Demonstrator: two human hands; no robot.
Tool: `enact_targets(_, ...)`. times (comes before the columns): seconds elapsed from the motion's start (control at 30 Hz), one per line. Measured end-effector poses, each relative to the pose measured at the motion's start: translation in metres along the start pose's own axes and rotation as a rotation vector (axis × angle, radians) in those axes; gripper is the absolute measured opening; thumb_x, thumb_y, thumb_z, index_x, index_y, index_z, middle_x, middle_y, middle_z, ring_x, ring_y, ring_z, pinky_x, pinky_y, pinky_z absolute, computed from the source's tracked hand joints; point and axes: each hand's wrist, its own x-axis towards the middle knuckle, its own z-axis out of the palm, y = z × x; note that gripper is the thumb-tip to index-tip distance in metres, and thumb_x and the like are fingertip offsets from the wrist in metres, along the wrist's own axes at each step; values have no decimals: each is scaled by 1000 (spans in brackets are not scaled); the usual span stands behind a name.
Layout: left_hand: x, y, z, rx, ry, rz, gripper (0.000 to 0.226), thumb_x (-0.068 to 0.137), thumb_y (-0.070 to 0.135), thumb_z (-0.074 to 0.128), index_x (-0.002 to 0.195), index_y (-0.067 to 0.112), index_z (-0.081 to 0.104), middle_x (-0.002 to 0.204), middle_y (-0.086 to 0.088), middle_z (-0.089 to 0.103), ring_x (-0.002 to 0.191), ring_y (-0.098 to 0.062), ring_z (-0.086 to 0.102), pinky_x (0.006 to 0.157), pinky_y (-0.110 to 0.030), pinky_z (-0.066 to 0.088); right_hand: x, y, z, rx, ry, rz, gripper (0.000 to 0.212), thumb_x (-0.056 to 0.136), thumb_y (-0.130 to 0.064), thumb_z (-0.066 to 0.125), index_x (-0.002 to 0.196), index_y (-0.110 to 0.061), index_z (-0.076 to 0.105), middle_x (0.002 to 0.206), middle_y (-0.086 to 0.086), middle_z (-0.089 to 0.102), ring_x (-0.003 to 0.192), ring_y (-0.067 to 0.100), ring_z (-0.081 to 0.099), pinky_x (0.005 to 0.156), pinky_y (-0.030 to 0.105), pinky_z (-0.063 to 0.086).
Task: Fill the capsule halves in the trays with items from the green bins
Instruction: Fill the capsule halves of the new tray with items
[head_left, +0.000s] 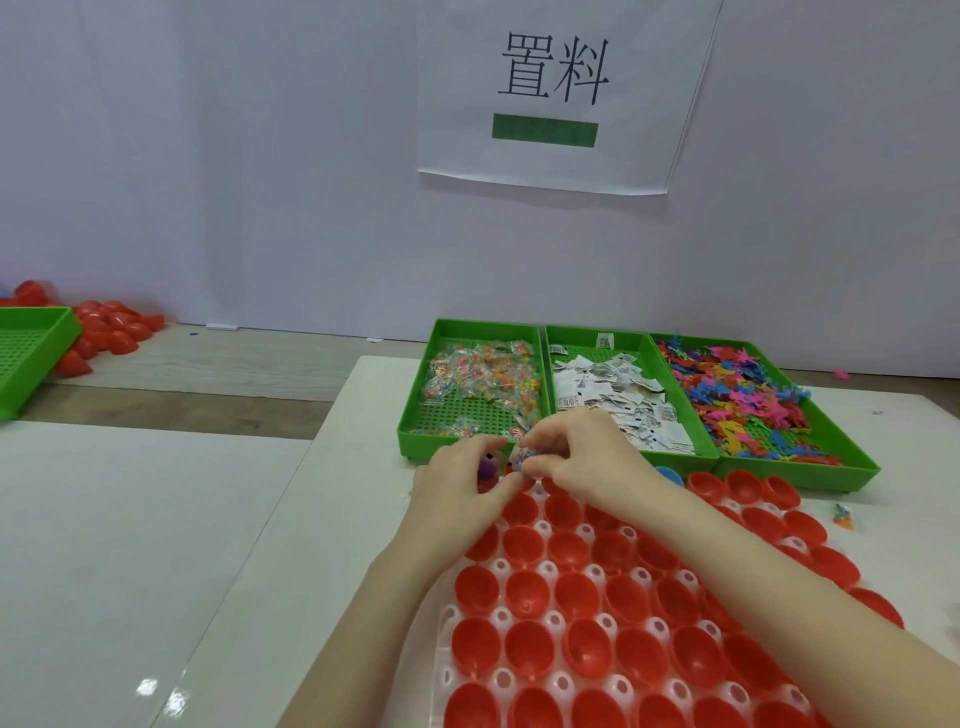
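- The clear tray (447, 670) lies nearest on the white bench (104, 519), its rows of red capsule halves (530, 647) open side up; those in view look unfilled, so I judge the filling is barely begun.
- Both forearms cross over these rows. A dragged wrist could tip or unseat a half, since they sit loosely in shallow cups.
- At the tray's far edge the left hand (462, 488) and right hand (582, 462) meet, fingers of both curled and pinching one small clear packet (522, 457) between them. Something purple shows under the left hand; what it is I cannot tell.
- The slick packet could slip out and land between halves, or two items could fall into one half.
- Beyond stand three green bins: bead packets (483, 384), paper slips (618, 400), coloured figures (748, 405). Reaching the heaped figures may snag several together.
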Motion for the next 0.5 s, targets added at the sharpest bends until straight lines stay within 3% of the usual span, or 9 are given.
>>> enact_targets(0.1,0,0,0,-65,7,32,26,85,32,64,109,22,62,87,14,53,92,-11,53,89,-36,43,0,-1,1,-22,3,12,21,77,-8,71,97,-10,71,84,9,70,73,16,63,66,20,48)
enact_targets(0.23,-1,-1,1,-104,31,64,20,83,22,66,103,19,65,88,12,56,87,-10,52,86,-35,43,0,-4,-3,-98,-42,-29,15,78,-2,68,88,-11,72,84,7,72,79,17,65,72,25,51)
enact_targets(0.33,0,-1,2,-128,37,52,21,82,18,66,103,18,65,92,5,61,90,-14,54,87,-37,43,1,-8,-3,-177,-64,-56,27,80,5,58,94,-13,74,89,6,72,81,12,63,71,21,47)
enact_targets(0.5,1,-1,3,-135,48,41,21,81,16,67,103,18,66,94,2,64,90,-15,56,83,-31,44,2,-15,0,-302,-45,-85,26,80,1,56,97,-12,71,85,5,64,85,22,58,69,28,46)
